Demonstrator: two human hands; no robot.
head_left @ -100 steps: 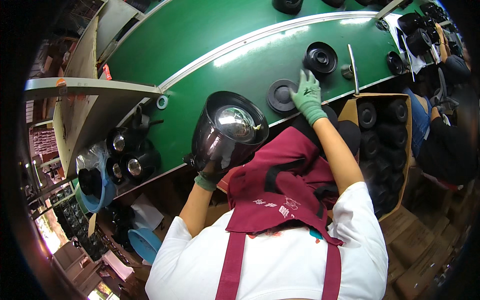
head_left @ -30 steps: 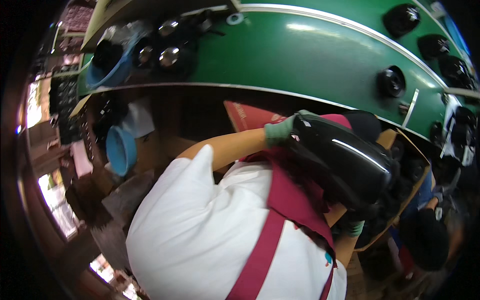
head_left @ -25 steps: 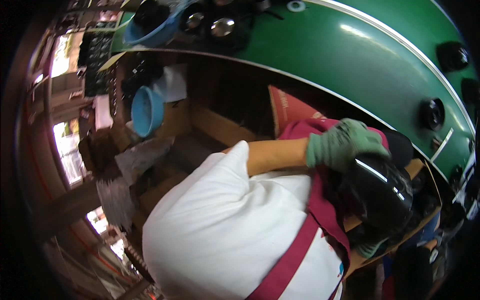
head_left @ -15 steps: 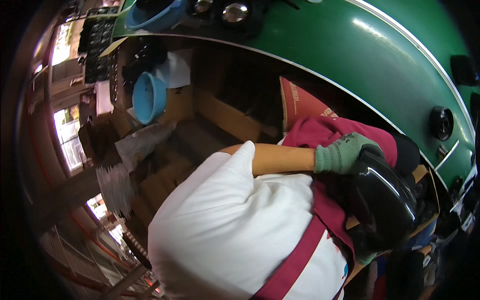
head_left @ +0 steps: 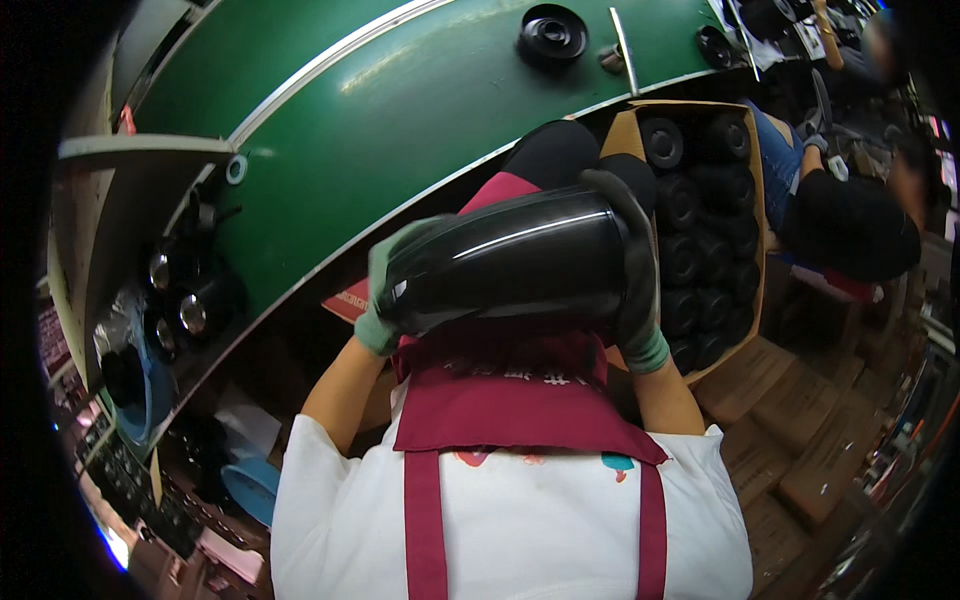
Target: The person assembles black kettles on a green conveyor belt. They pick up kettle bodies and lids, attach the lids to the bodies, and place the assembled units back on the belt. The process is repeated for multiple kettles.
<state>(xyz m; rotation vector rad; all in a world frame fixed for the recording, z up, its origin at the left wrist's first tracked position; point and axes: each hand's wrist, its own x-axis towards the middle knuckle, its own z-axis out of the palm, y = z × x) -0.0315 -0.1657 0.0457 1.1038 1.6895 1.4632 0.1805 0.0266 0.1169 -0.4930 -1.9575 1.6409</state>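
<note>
A glossy black cylinder (head_left: pixel 505 262), slightly tapered and closed-looking along its side, lies crosswise over my lap in front of a maroon apron (head_left: pixel 520 410). My left hand (head_left: pixel 388 285), in a green knit glove, wraps round its left end. My right hand (head_left: pixel 637 270), in a glove with a dark palm and green cuff, grips the right end. Both end faces of the cylinder are hidden by the gloves. Just right of my right hand stands an open cardboard box (head_left: pixel 624 135) filled with several round black parts (head_left: pixel 682 258) in rows.
A green worktable (head_left: pixel 330 180) runs ahead, bearing a black round part (head_left: pixel 553 35) and a small metal cylinder (head_left: pixel 612 58). Black pieces with shiny faces (head_left: pixel 193 313) sit at left, above a blue basin (head_left: pixel 250 488). Right are stacked cartons (head_left: pixel 815 450) and another seated person (head_left: pixel 850 225).
The view has swung toward the right and levelled. The black cylinder, held at the right side before, now lies crosswise before my apron, with both hands on its ends.
</note>
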